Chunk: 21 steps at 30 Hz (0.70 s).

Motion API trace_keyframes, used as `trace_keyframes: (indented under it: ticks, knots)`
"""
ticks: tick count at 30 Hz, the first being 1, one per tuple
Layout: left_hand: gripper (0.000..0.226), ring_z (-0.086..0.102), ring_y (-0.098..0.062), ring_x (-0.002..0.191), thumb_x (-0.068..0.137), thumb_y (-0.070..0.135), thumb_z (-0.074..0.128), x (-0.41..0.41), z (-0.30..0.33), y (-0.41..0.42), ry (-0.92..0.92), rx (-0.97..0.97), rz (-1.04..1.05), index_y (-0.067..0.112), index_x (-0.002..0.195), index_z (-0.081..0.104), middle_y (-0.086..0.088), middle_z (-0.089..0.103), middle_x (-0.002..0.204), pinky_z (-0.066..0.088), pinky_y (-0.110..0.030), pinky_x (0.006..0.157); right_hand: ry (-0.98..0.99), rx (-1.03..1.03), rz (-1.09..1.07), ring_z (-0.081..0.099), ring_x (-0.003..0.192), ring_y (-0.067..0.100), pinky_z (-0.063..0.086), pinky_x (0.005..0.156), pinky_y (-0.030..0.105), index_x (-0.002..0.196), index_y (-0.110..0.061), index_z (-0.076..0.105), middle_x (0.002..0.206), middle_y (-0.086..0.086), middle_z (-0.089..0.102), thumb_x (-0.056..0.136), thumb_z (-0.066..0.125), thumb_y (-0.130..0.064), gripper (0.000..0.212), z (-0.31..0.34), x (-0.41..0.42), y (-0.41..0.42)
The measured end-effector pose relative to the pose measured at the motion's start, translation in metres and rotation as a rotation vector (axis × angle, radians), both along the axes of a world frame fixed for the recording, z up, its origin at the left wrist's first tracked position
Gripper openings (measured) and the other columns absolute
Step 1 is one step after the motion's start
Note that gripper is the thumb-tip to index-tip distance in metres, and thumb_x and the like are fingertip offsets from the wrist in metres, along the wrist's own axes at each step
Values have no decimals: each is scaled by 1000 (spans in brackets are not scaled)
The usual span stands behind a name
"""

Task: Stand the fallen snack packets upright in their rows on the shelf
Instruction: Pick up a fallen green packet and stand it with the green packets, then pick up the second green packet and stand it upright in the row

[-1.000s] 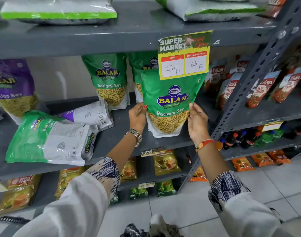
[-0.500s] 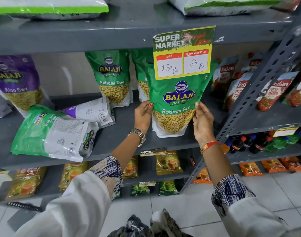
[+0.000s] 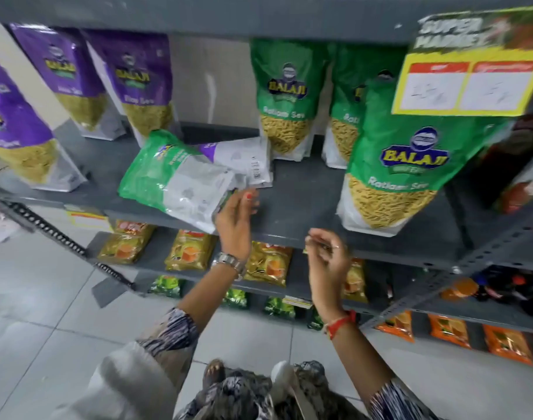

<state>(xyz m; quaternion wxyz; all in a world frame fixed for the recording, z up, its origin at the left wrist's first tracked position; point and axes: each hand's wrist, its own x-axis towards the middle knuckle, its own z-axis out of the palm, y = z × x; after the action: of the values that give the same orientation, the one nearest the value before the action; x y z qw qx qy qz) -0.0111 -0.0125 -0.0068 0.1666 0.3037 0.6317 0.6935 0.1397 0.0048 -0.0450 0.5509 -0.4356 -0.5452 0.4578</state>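
My left hand (image 3: 235,219) pinches the near corner of the fallen green packet (image 3: 180,180); my right hand (image 3: 327,253) hangs loosely curled, empty; I should support its base, then tip it upright.

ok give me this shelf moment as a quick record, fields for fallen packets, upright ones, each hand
fallen packets: green packet lying on its face, a purple packet lying behind it, partly under it
upright green: front packet at the shelf edge, two more behind
upright purple: three at the left, e.g.
left hand: at the green packet's lower end, grip unclear
right hand: in the air before the shelf, holding nothing
price sign: hangs from the shelf above
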Motion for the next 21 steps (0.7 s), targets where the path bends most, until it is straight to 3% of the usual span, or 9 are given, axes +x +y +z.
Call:
trace_keyframes:
  ticks: [3, 6, 8, 10, 13, 15, 17, 21]
  knots:
    - [21, 48, -5, 55, 88, 26, 45, -61, -13, -32, -77, 45, 293, 21, 81, 65, 9, 63, 67, 40, -26, 55, -193, 223, 151, 66, 88, 17, 55, 76, 26, 93, -13, 67, 93, 0, 67, 85, 63, -6, 11, 12, -51, -16]
    - [26, 47, 1, 49, 87, 20, 45, -125, -28, -60, -239, 55, 471, 22, 65, 58, 11, 59, 53, 38, -25, 57, -394, 514, 197, 61, 90, 23, 49, 82, 30, 93, -8, 68, 94, 6, 69, 84, 60, -3, 13, 26, -112, -21]
    - [26, 52, -3, 54, 86, 15, 45, -161, -33, -75, -311, 4, 523, 18, 62, 55, 1, 58, 62, 40, -29, 63, -522, 629, 233, 59, 94, 24, 47, 87, 30, 95, -6, 69, 96, 9, 70, 80, 60, -1, 18, 27, -154, -25]
    - [23, 54, -19, 66, 84, 17, 46, -201, -39, -85, -346, -66, 515, 15, 65, 57, -12, 60, 74, 39, -35, 67, -696, 782, 277, 60, 100, 24, 49, 92, 32, 98, -6, 70, 100, 9, 71, 76, 63, -2, 23, 17, -197, -28]
    - [20, 59, -29, 74, 79, 23, 48, -250, -48, -89, -364, -127, 501, 10, 71, 61, -17, 64, 85, 46, -42, 70, -1136, 1008, 278, 62, 111, 25, 50, 98, 41, 103, -11, 71, 113, 6, 70, 68, 75, -14, 34, 1, -244, -27]
    - [24, 60, -29, 71, 78, 20, 48, -275, -50, -92, -386, -159, 479, 3, 81, 64, -20, 66, 89, 50, -31, 59, -1332, 1004, 211, 58, 118, 26, 44, 102, 48, 109, -16, 69, 124, 5, 65, 71, 72, -19, 39, 0, -261, -29]
    - [24, 58, -21, 60, 82, 14, 47, -286, -49, -94, -430, -146, 430, -2, 90, 63, -16, 63, 86, 45, -17, 40, -1384, 989, 161, 56, 120, 27, 42, 102, 50, 113, -19, 67, 128, 4, 63, 72, 72, -19, 41, 0, -266, -32]
    - [19, 55, -5, 42, 86, 13, 44, -296, -54, -92, -508, -106, 358, 10, 74, 57, -9, 58, 73, 40, -14, 33, -1399, 1129, 90, 59, 117, 28, 47, 98, 49, 117, -23, 64, 128, 3, 63, 74, 71, -18, 44, -5, -268, -28]
